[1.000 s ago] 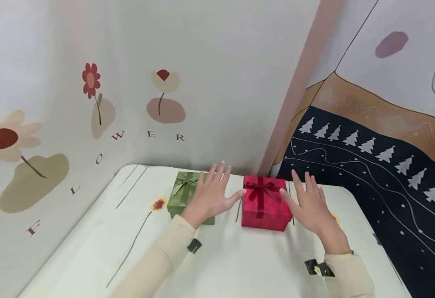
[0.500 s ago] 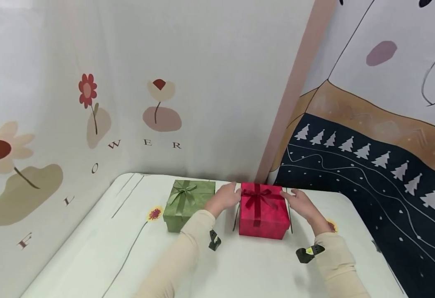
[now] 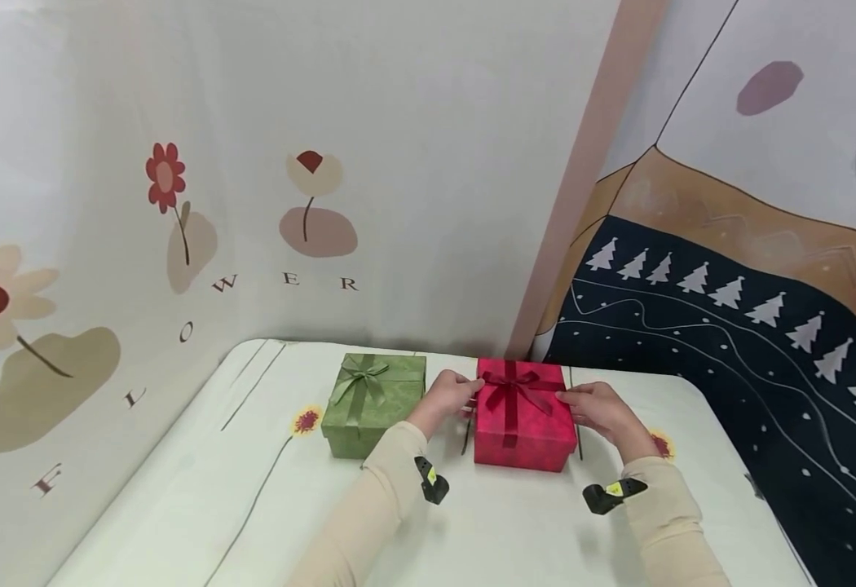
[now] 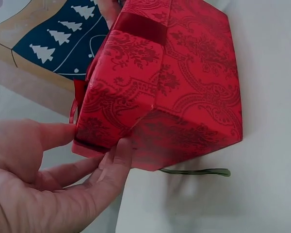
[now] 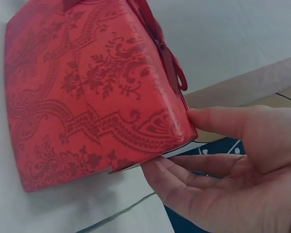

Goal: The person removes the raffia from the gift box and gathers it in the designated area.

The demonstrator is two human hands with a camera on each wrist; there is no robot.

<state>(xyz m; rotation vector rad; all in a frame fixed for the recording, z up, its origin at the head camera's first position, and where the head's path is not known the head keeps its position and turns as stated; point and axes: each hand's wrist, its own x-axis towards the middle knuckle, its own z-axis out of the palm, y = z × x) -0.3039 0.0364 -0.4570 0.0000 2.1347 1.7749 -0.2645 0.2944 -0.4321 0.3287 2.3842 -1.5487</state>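
A red gift box with a dark red ribbon bow stands near the back of the table. My left hand pinches its lid at the left side. In the left wrist view the thumb lies at the lid's top edge and the fingers bend at the lower rim. At the opposite side my right hand pinches the lid in the same manner, with thumb above and fingers at the rim. Left of both hands sits a green gift box with a green bow, its lid on.
White cloth with printed flowers covers the table. A pale curtain printed with flowers and letters hangs right behind the boxes. To the right is a dark cloth with white trees. Small black cameras sit at both wrists.
Both hands came down from spread fingers above and beside the boxes to the red gift box's sides. Their fingers have closed onto its lid. Neither box has visibly moved on the table.
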